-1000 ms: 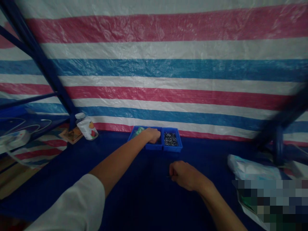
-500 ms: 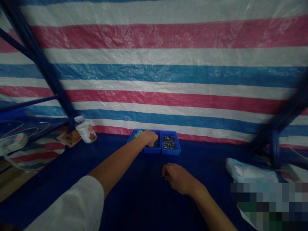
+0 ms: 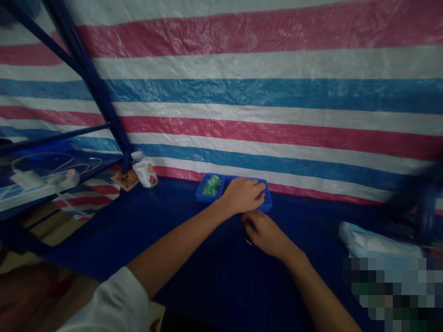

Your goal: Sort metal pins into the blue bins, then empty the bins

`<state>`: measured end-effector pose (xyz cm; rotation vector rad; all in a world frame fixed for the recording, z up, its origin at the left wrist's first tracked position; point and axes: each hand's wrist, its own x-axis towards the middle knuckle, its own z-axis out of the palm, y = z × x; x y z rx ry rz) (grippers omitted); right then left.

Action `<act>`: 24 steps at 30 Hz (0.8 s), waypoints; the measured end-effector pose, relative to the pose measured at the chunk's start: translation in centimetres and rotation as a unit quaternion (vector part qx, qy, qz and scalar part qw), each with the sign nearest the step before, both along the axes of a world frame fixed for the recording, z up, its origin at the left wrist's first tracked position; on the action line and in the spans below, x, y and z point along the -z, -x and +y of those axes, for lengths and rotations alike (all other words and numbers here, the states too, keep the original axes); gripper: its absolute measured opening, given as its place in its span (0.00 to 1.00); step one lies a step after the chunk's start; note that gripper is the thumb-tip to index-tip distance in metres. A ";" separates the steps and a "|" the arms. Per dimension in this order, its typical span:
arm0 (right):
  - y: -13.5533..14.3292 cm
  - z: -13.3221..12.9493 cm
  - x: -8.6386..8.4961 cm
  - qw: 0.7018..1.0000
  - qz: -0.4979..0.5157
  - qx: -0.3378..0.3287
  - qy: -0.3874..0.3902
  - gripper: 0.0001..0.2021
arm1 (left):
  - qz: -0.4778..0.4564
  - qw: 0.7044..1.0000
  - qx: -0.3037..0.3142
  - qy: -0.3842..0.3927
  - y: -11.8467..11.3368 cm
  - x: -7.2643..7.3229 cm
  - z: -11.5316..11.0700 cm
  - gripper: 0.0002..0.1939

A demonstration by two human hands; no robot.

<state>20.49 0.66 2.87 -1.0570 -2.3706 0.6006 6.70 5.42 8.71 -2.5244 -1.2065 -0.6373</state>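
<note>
My left hand (image 3: 243, 195) is over the middle and right blue bins, its fingers curled above the right bin (image 3: 268, 203); its fingertips are too blurred to show what they hold, if anything. Just in front, my right hand (image 3: 265, 231) is closed in a pinch above the blue table (image 3: 207, 258), with a thin, small shiny piece showing below its fingers. The left bin (image 3: 206, 198) holds green and clear small pieces (image 3: 212, 185). My left hand hides most of the other bins' contents.
A white bottle (image 3: 145, 173) stands on the left by a brown tray (image 3: 125, 180). Farther left is a power strip (image 3: 62, 182) with cables. A plastic bag (image 3: 377, 242) lies at the right. Blue metal posts and a striped sheet (image 3: 242, 106) stand behind.
My left hand has moved right from the middle bin to the right bin, uncovering the left bin. My right hand is nearer the bins. The view has shifted somewhat.
</note>
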 end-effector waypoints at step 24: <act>-2.1 1.9 -0.7 0.748 0.544 0.006 0.381 0.14 | -0.304 0.943 -0.091 0.104 7.7 9.1 -4.3 0.08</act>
